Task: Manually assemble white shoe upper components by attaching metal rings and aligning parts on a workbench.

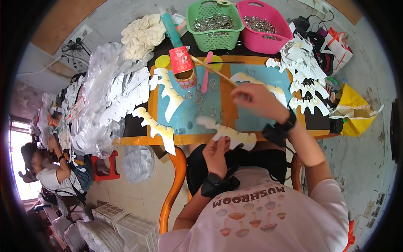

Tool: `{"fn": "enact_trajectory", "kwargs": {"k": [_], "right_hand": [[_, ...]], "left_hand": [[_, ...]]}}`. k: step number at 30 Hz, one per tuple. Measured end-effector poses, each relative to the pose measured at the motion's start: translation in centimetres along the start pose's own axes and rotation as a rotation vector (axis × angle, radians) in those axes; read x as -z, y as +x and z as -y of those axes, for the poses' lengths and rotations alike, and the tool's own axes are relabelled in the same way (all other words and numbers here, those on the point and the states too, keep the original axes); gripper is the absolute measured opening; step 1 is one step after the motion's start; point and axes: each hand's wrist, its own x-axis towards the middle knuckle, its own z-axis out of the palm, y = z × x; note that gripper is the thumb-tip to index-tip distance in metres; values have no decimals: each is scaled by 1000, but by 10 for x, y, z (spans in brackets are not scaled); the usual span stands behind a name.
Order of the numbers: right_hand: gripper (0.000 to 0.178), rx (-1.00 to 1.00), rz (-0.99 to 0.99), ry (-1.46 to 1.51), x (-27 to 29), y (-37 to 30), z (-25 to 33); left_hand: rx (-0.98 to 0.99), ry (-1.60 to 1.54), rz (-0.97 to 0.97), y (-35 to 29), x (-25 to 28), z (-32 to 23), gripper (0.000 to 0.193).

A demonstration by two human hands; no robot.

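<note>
Cutout in hand: a white, wavy-edged paper cutout point(228, 135) with a yellowish band, held flat over the near edge of the table, just in front of the person's body.
Left hand: the left hand point(216, 155) grips the near edge of that cutout, fingers closed on it from below.
Right hand: the right hand point(256, 98) is raised over the blue mat, fingers pinched around a thin wooden stick point(210, 69); the hand is blurred, so how firmly it grips I cannot tell.
Stick: it slants from the right hand up and left to a red paper cup point(181, 59).
Cup: tilted, resting on a small round tin point(187, 79).
Mat: a blue mat point(210, 101) on the orange-edged table point(138, 140), with several metal rings point(200, 100) scattered on it.
Other cutouts: more white shapes lie on the left part of the mat point(168, 94), and a stack point(304, 80) sits at the right end.
Baskets: a green basket point(214, 25) and a pink basket point(264, 27) stand side by side at the far edge, both holding metal pieces.
Left side: a heap of clear plastic bags point(100, 96) with white shapes inside.
Another person: a person point(50, 168) sits low at the far left.
</note>
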Motion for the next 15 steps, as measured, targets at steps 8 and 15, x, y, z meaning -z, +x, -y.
{"fn": "enact_trajectory", "kwargs": {"k": [8, 15], "right_hand": [[21, 203, 199, -219, -71, 55, -21], [17, 172, 180, -10, -71, 42, -24]], "left_hand": [[44, -13, -217, -11, 12, -23, 13], [-283, 9, -230, -2, 23, 5, 5]]}}
